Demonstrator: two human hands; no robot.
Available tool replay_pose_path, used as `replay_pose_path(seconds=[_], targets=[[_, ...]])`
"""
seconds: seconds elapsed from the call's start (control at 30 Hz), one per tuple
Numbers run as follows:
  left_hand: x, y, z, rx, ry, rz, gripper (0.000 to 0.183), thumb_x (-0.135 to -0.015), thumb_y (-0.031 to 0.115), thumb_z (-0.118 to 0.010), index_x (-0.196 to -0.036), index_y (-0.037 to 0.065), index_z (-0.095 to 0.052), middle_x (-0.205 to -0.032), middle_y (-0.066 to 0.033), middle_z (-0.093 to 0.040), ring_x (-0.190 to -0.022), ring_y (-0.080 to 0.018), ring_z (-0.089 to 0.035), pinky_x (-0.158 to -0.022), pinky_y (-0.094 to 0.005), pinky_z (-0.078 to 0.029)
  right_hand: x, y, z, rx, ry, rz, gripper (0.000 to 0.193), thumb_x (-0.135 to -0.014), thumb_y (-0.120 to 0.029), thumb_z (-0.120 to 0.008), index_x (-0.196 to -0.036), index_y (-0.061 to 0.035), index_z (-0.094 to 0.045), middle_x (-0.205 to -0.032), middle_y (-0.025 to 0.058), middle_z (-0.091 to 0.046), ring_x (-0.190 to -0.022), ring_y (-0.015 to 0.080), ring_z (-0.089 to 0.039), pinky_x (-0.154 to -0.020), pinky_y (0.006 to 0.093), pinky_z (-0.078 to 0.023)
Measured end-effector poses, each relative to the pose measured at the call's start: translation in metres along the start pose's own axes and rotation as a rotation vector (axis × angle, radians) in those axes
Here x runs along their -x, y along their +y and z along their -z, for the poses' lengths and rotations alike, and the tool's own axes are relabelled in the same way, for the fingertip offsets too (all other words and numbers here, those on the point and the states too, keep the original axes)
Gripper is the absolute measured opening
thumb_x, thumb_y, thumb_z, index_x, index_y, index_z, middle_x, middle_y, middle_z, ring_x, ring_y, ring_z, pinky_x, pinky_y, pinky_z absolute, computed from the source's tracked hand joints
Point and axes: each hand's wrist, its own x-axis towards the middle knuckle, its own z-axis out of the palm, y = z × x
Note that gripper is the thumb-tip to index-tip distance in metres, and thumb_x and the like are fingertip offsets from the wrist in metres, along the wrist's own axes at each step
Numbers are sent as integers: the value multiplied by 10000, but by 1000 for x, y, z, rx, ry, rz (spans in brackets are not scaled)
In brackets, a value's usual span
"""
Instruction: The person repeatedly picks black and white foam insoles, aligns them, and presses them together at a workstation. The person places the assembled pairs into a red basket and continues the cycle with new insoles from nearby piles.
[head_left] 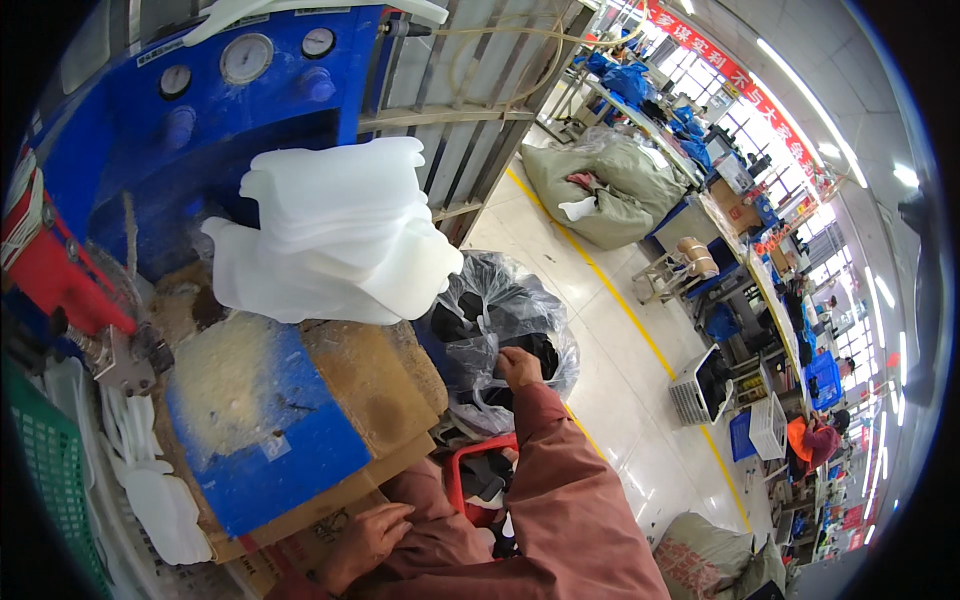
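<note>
A green basket (pixel 45 460) stands at the far left; beyond it is a red machine part (pixel 65 250); white plastic pieces (pixel 167 515) lie along the left edge of the tabletop (pixel 372 390); a blue machine (pixel 255 110) with round gauges (pixel 246 58) rises behind the tabletop's far edge; a blue sheet (pixel 285 475) covers the middle of the tabletop, with pale powder (pixel 228 385) spread over its far half; a loose stack of white plastic shapes (pixel 325 240) sits at the tabletop's far edge, leaning over toward its far right corner.

The left hand (pixel 365 545) rests by the person's leg (pixel 435 510), just off the tabletop's near edge, fingers loosely bent and nothing seen in it; a red bin (pixel 455 482) of dark scraps (pixel 485 475) is just right of the tabletop; beyond the bin, near the tabletop's right edge, stands a clear plastic bag (pixel 474 358) with dark pieces (pixel 543 352) inside; the right hand (pixel 518 370) is at the bag's near side, fingers curled narrow, though I cannot tell whether they hold the film or a dark piece.

Farther right, a bulging sack (pixel 610 190) lies across a yellow floor line (pixel 630 310); a white crate (pixel 690 395) stands past that line.
</note>
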Motion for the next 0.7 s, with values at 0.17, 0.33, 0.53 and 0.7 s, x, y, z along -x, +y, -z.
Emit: replay_pose_path(seconds=[0.17,0.33,0.53,0.7], targets=[[-2,10,11,3,69,-40,268,-978,142,-692,-1200,-6,-711,-1211,-187,-723,-1115,-377,-696,-946,-416,-561,-3,-56,60,-128,355,186,166,-927,-91,-704,-1054,-4,-764,-1092,150,-759,-992,314,-746,-878,368,-579],[-21,55,39,-28,204,-141,266,-975,50,-703,-1236,2,-720,-1245,-189,-723,-1130,-327,-714,-921,-389,-583,36,-151,142,-87,425,412,180,-916,-21,-699,-1086,-16,-759,-1177,136,-739,-1034,305,-739,-882,362,-584],[-49,125,61,-550,499,-669,445,-871,3,-754,-1308,42,-678,-1340,-142,-655,-1166,-353,-667,-954,-408,-573,95,-245,157,-286,173,575,267,-829,56,-699,-1087,10,-748,-1220,164,-717,-1085,304,-729,-920,354,-577],[-27,129,69,-762,513,-624,523,-792,-19,-759,-1306,45,-682,-1310,-121,-647,-1138,-307,-670,-956,-384,-569,119,-290,131,-512,-111,643,282,-839,50,-699,-1115,10,-741,-1212,173,-718,-1087,315,-727,-940,361,-568]])
